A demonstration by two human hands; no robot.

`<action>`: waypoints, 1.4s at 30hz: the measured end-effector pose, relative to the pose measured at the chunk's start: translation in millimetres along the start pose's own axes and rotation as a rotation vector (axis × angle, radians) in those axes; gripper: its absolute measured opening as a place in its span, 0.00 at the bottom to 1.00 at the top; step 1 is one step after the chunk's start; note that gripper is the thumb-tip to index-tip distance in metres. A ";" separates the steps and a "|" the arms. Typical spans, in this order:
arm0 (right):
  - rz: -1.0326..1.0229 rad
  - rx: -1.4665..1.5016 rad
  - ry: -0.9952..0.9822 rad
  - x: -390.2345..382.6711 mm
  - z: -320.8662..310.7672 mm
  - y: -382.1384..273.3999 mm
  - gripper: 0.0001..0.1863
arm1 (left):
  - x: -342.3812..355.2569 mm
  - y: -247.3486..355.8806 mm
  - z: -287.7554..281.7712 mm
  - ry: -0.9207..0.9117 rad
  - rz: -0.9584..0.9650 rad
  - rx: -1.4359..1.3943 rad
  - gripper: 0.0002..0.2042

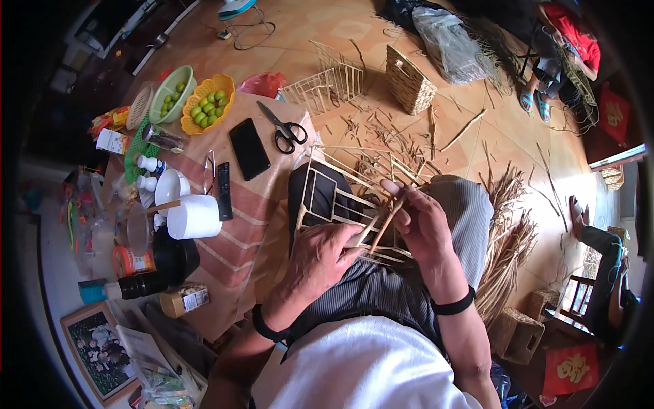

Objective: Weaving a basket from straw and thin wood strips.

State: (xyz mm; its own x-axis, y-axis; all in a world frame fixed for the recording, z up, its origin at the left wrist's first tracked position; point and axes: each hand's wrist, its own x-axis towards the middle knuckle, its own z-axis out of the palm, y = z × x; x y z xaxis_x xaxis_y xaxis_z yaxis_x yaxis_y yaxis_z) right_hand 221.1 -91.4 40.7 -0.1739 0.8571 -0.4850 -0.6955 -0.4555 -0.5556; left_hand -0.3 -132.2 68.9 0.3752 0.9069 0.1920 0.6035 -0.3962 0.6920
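Observation:
A light wooden lattice frame rests on my lap, tilted, with thin slats crossing it. My left hand has its fingers closed round the near left part of that frame. Between the thumb and fingers of my right hand is a brown strip, slanting down across the frame's near right side. My striped trouser legs show behind and through the slats.
At left, a table holds black scissors, a phone, fruit bowls and white cups. Ahead stand a woven basket and another frame. Dried stalks lie right. Two other people sit at the right edge.

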 end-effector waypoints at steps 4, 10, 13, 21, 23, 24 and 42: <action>-0.056 -0.153 0.232 1.2 27.0 -13.3 0.23 | -1.4 -2.3 -0.4 -0.037 0.056 0.076 0.17; -0.287 -0.561 -0.027 -48.2 14.9 -9.7 0.29 | 8.1 5.9 -5.7 -0.135 -0.029 0.085 0.09; -0.465 -0.743 0.025 -76.6 6.4 6.3 0.30 | 12.8 3.4 -13.1 -0.269 -0.110 -0.012 0.07; -0.813 -1.530 -0.112 -96.4 -9.0 39.9 0.17 | 35.7 -24.3 -20.3 -0.618 -0.180 -0.232 0.13; -0.843 -1.606 -0.110 -91.4 -7.4 45.8 0.16 | 40.6 -28.2 -23.1 -0.730 -0.219 -0.280 0.14; -0.869 -1.683 -0.109 -89.0 -6.4 47.9 0.16 | 42.2 -29.8 -23.9 -0.733 -0.220 -0.278 0.14; -0.778 -1.564 -0.290 -95.4 2.4 38.8 0.09 | 3.4 17.3 -37.3 -0.252 0.027 0.057 0.08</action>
State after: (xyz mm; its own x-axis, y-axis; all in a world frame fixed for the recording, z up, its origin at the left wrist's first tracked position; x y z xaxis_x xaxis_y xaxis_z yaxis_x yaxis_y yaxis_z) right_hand 209.0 -190.2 67.0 -0.3855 0.8989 0.2083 0.5544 0.4061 -0.7264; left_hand -14.9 -130.6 107.5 0.5510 0.8341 0.0254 0.6268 -0.4338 0.6473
